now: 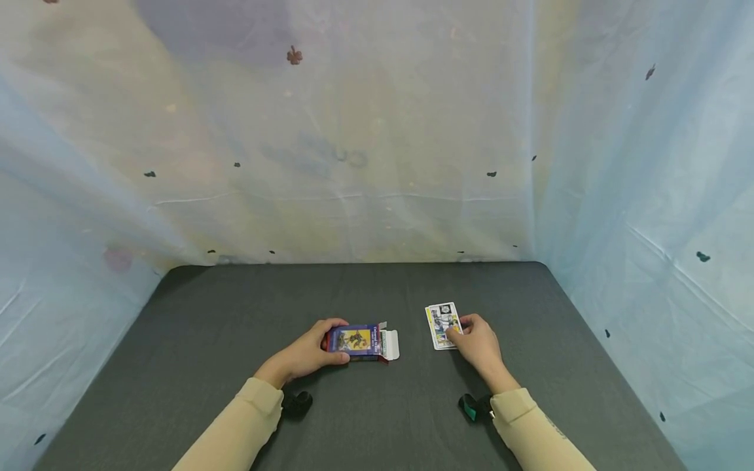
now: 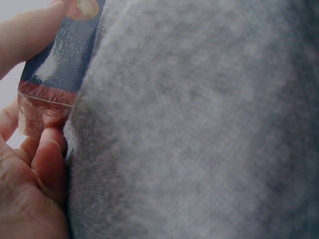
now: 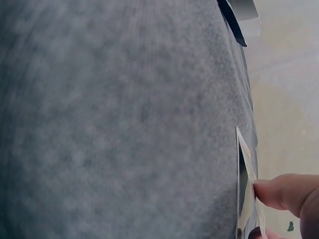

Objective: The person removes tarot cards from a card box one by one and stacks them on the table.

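My left hand (image 1: pixel 306 350) grips a small purple card box (image 1: pixel 356 340) with a yellow picture, thumb on the near side and fingers on the far side. The white end flap (image 1: pixel 390 345) of the box stands open toward the right. In the left wrist view the box (image 2: pixel 62 64) shows a blue side and a reddish end, with the fingers (image 2: pixel 50 154) curled at that end. To the right, my right hand (image 1: pixel 480 343) pinches a few printed cards (image 1: pixel 443 324) at their right edge. The right wrist view shows the cards (image 3: pixel 245 184) edge-on, slightly fanned apart, under the thumb (image 3: pixel 281 191).
A dark grey cloth-covered table (image 1: pixel 377 405) lies under both hands. Pale translucent sheeting (image 1: pixel 377 131) with small dark marks hangs behind the table and along both sides. Black straps with small devices (image 1: pixel 297 404) sit at both wrists.
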The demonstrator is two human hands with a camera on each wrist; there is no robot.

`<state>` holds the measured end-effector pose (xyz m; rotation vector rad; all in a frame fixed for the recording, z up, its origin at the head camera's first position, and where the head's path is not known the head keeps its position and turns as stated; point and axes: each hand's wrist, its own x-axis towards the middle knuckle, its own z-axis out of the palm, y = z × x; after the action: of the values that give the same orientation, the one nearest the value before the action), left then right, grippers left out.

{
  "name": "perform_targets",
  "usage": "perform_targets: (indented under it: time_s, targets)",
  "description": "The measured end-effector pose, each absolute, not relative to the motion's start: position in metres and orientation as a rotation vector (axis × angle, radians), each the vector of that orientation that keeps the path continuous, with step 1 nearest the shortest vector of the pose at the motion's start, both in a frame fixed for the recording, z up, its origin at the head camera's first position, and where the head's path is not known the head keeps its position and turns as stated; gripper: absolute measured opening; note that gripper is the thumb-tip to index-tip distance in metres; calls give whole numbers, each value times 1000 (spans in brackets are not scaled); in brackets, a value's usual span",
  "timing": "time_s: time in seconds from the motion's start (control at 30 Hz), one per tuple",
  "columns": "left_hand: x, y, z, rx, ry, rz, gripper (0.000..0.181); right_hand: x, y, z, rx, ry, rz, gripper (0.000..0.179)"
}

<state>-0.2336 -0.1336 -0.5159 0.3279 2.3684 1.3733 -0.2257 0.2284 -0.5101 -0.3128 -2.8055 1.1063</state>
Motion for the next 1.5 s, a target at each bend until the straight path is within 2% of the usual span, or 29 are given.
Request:
perform_targets:
  time_s: [1.5]
  targets:
    - [-235, -133, -517, 335, 2352, 1385, 69, -227, 225, -511, -341, -2871, 997, 47]
